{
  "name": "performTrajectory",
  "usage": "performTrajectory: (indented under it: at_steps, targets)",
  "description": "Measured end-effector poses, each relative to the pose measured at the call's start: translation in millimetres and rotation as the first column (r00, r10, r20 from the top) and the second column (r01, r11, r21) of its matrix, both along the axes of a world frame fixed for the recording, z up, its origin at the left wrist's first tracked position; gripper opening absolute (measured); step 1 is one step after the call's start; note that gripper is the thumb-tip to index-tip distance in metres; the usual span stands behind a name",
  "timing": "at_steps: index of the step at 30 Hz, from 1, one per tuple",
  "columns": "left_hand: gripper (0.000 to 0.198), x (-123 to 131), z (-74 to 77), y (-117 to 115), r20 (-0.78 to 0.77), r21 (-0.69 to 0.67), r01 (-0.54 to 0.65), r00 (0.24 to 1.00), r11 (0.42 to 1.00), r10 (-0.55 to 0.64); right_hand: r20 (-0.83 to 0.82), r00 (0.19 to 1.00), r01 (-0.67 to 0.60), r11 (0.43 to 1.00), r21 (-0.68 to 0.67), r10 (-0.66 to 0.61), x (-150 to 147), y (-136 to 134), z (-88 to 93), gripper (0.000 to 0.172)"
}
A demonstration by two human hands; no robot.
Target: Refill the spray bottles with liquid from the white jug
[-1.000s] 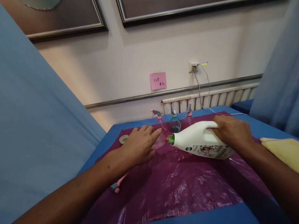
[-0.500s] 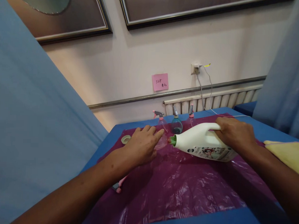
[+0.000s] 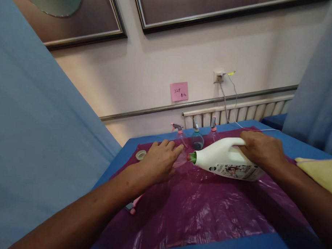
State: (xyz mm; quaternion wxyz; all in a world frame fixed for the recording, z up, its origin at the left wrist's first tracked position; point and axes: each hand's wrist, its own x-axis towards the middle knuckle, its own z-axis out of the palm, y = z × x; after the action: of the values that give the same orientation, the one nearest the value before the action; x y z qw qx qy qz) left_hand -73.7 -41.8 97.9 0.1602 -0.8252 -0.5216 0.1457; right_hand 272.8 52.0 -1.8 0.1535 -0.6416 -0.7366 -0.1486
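A large white jug (image 3: 228, 159) lies tipped on its side in the air, its green spout (image 3: 192, 157) pointing left. My right hand (image 3: 263, 148) is wrapped round its handle. Just left of the spout is my left hand (image 3: 163, 160), palm down; what its curled fingers hold, if anything, is hidden behind them. Beyond the hands stand a clear spray bottle with a pink and grey head (image 3: 178, 128), a teal one (image 3: 197, 140) and another pink-collared one (image 3: 214, 133). A loose pink and grey spray head (image 3: 131, 207) lies under my left forearm.
Purple plastic sheeting (image 3: 206, 213) covers much of the blue table (image 3: 221, 246). A pale round cap (image 3: 140, 155) is at the left, a yellow cloth (image 3: 319, 173) at the right. Blue curtains (image 3: 46, 135) hang at both sides. A white cable (image 3: 238, 123) runs from the wall socket (image 3: 218, 77).
The view has shifted very slightly. Both hands and the tipped jug stay nearly where they were.
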Motion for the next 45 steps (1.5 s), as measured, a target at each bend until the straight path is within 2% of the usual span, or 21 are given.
performTrajectory:
  at_steps: [4, 11, 23, 29, 36, 41, 45]
  targets:
    - [0.076, -0.8, -0.4, 0.9, -0.005, -0.010, -0.012, 1.000, 1.000, 0.012, -0.027, 0.999, -0.024, 1.000, 0.009, 0.024, -0.1, 0.1, -1.2, 0.029]
    - [0.081, 1.0, 0.9, 3.1, -0.031, 0.002, 0.009, 0.999, 1.000, -0.009, -0.050, 0.999, -0.002, 1.000, -0.014, 0.001, -0.4, -0.5, -0.4, 0.034]
    - [0.071, -0.7, -4.3, 6.0, -0.039, 0.008, 0.025, 0.999, 1.000, -0.025, 0.012, 1.000, 0.004, 0.998, -0.070, -0.003, -2.8, -5.2, 7.6, 0.032]
    - [0.074, 0.1, -4.5, 5.0, -0.030, 0.002, 0.023, 0.999, 1.000, -0.023, 0.054, 0.998, 0.031, 0.991, -0.129, -0.024, -6.8, -8.6, 14.9, 0.034]
    - [0.072, -1.6, -7.5, 5.8, -0.016, 0.012, 0.044, 0.999, 0.999, -0.043, 0.071, 0.996, 0.065, 0.990, -0.126, -0.057, -7.5, -6.4, 11.3, 0.035]
    - [0.073, -1.7, -9.2, 6.8, -0.029, 0.032, 0.067, 0.997, 0.997, -0.066, 0.077, 0.995, 0.065, 0.991, -0.114, -0.056, -9.8, -8.4, 11.7, 0.031]
    - [0.073, -1.0, -8.6, 6.8, -0.034, 0.033, 0.065, 0.997, 0.997, -0.064, 0.069, 0.997, 0.041, 0.993, -0.107, -0.033, -10.6, -10.8, 13.8, 0.035]
